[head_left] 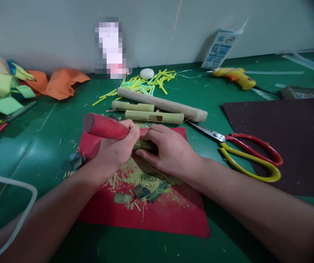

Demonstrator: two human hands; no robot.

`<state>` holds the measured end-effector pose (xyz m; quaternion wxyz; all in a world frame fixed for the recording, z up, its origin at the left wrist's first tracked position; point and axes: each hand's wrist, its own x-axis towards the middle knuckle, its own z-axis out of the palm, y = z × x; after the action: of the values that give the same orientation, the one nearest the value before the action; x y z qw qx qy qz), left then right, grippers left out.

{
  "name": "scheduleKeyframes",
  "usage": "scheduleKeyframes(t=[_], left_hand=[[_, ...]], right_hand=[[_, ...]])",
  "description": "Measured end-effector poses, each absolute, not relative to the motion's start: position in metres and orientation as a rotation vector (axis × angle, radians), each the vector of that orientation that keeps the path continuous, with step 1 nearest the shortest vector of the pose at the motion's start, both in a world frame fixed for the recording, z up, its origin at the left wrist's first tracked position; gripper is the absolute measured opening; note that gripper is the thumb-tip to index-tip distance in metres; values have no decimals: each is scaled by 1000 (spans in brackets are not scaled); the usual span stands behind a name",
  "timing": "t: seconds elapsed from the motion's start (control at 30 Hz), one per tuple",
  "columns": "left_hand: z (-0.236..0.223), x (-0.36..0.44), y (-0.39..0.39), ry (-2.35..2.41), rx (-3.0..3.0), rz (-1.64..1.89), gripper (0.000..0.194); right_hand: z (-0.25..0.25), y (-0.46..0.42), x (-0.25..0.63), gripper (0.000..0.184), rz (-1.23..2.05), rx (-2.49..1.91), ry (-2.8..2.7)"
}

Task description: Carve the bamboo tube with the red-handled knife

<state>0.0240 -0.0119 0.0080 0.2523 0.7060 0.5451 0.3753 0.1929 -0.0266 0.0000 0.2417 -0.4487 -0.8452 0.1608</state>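
A thick red handle (106,126) is gripped in my left hand (120,148), its blunt end pointing up to the left. The working end of this tool is hidden by my fingers. My right hand (172,148) is closed over a short greenish bamboo piece (146,145), close against the left hand. Beneath both hands lies a red sheet (157,219), scattered with pale shavings (129,171) and dark green bamboo chips (142,191). Just beyond them rest a bamboo tube with a cut slot (140,116), another notched bamboo tube (132,106) and a long wooden stick (168,104).
Scissors (219,137) with red and yellow handles lie to the right, partly over a dark board (291,146). Cut straws (137,86), a white oval object (146,73) and a yellow glue gun (235,77) are at the back. Orange paper (64,84) lies left.
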Motion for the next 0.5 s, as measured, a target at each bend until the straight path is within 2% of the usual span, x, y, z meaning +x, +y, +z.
scheduleKeyframes(t=[0.5], left_hand=[[12,26,-11,1493,1884,948,27]], right_hand=[[0,-27,194,20,419,-1182,-2341]])
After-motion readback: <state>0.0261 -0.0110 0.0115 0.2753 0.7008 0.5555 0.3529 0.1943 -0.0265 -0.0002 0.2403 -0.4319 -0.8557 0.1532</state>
